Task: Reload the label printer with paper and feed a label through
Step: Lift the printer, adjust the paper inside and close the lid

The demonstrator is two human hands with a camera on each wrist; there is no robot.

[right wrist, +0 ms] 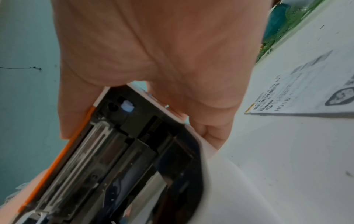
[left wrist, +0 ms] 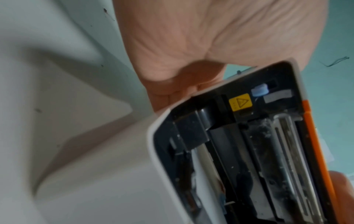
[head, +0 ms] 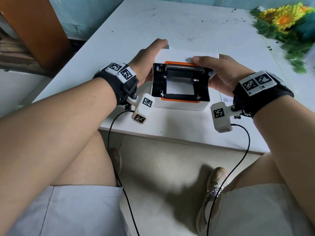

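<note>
A white label printer (head: 180,103) with orange trim stands near the front of the white table (head: 187,23), its lid (head: 184,68) raised toward me. White label paper (head: 180,87) lies in the black bay under the roller. My left hand (head: 150,62) grips the lid's left side, palm against it (left wrist: 191,53), fingers behind. On the other side my right hand (head: 214,70) holds the lid, thumb on its top edge and fingers round the side (right wrist: 153,53). Inside the lid (left wrist: 249,151) (right wrist: 124,144) are a yellow warning sticker (left wrist: 240,102) and a metal bar.
A printed sheet (head: 227,99) (right wrist: 306,91) lies flat just right of the printer. Artificial sunflowers with green leaves (head: 286,19) fill the back right corner. A brown wooden panel (head: 34,31) stands off the table's left. The table's front edge (head: 170,138) runs close below the printer.
</note>
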